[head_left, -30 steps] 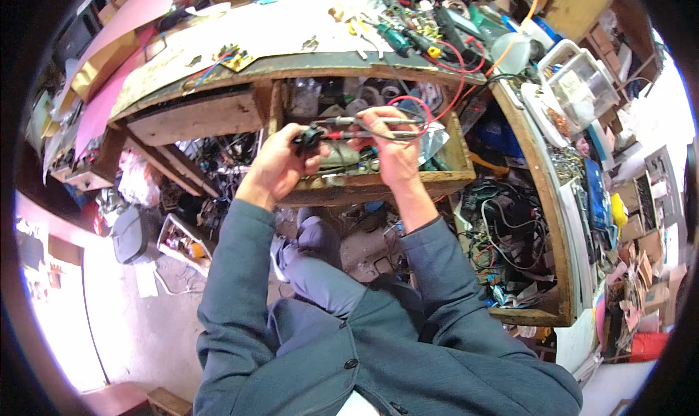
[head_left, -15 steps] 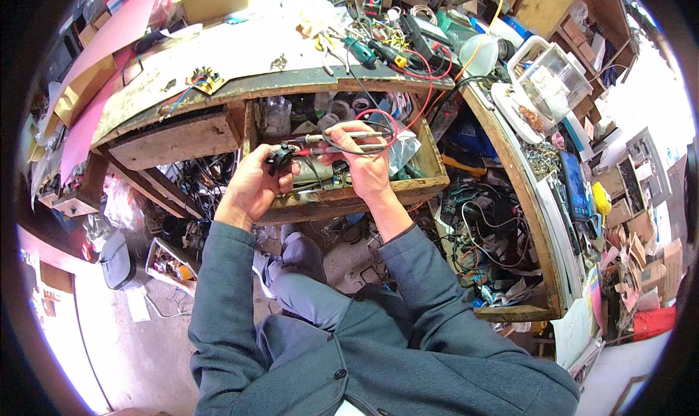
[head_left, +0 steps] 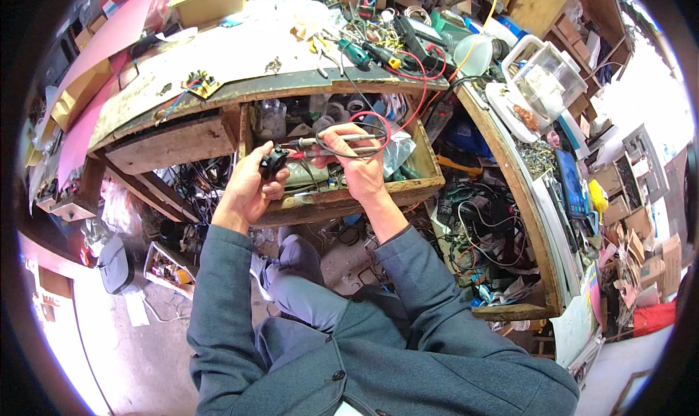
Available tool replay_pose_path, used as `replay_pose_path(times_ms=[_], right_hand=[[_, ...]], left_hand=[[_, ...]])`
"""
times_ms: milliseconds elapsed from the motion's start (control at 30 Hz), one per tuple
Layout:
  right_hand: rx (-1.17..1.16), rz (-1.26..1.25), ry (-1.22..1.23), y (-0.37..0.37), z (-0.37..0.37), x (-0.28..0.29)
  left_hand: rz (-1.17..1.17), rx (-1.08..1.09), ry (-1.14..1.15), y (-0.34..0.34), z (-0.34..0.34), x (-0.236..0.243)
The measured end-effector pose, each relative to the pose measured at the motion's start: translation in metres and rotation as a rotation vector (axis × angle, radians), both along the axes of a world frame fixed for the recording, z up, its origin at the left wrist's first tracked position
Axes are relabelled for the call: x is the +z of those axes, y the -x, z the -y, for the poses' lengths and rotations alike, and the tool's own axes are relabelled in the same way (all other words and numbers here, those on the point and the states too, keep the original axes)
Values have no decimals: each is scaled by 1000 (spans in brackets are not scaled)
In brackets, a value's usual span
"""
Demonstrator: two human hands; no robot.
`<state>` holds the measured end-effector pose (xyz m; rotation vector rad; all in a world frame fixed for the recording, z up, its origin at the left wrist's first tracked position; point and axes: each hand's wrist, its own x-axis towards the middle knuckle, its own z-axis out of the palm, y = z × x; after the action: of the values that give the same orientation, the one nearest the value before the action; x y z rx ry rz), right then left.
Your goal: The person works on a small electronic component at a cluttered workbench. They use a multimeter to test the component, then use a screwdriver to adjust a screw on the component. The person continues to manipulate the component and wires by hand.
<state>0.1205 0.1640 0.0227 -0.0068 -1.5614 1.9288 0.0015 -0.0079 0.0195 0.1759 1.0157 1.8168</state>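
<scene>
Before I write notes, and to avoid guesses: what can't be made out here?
Head view:
Chunky black part: gripped side, hidden by the left hand.
Slim grey red-tipped probe: whether its tip touches that part; too small.
Open wooden drawer: some contents, behind the right hand.
Dark grey jacket: top, cut off by the lower edge.

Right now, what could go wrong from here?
The right hand holds both probes at once, so either might slip. The red lead loops by that hand and could snag on the drawer. The black part, held in the left hand, might drop into that cluttered drawer.
</scene>
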Motion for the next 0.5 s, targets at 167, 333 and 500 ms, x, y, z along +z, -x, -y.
replay_pose_path(times_ms=[167,333,500], right_hand=[[9,-10,13,1,-2,-3],[12,-5,22,2,-2,-5],[5,-12,6,2,-2,-4]], left_hand=[[-15,15,21,-2,-1,3],[-6,5,9,-1,-1,2],[-24,20,25,-3,-1,5]])
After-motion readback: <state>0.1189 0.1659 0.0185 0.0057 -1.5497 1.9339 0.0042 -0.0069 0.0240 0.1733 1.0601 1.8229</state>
